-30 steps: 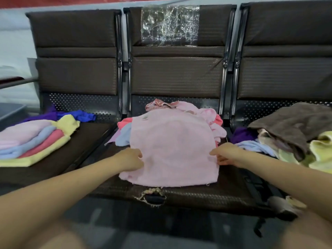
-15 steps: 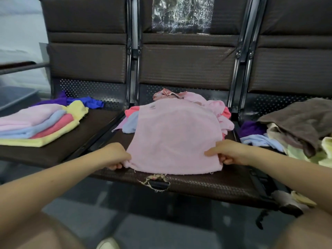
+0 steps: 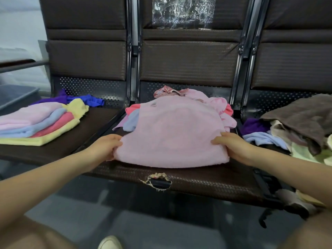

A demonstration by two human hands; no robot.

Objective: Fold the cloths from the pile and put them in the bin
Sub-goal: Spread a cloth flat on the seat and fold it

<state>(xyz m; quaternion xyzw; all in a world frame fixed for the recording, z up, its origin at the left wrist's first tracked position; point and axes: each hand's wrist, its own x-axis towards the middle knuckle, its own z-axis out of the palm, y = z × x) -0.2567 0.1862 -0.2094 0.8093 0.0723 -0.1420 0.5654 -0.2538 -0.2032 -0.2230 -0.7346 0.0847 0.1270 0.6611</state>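
Fingers of left hand (image 3: pixel 106 147) and right hand (image 3: pixel 233 146) each pinch a near corner of the pink cloth (image 3: pixel 172 133), spread on the middle seat surface (image 3: pixel 206 178) over unfolded cloths. Folded stack (image 3: pixel 37 123) lies left, a heap (image 3: pixel 296 126) right, so much remains; grey bin (image 3: pixel 16 95) far left, no writing legible

Waiting area, likely public hall: row of joined brown padded seats (image 3: pixel 186 58) on a metal frame, perforated metal back panels (image 3: pixel 93 88), torn seat edge (image 3: pixel 158 180), grey tiled floor (image 3: pixel 143 229), cloth piles (image 3: pixel 37 121) on seats
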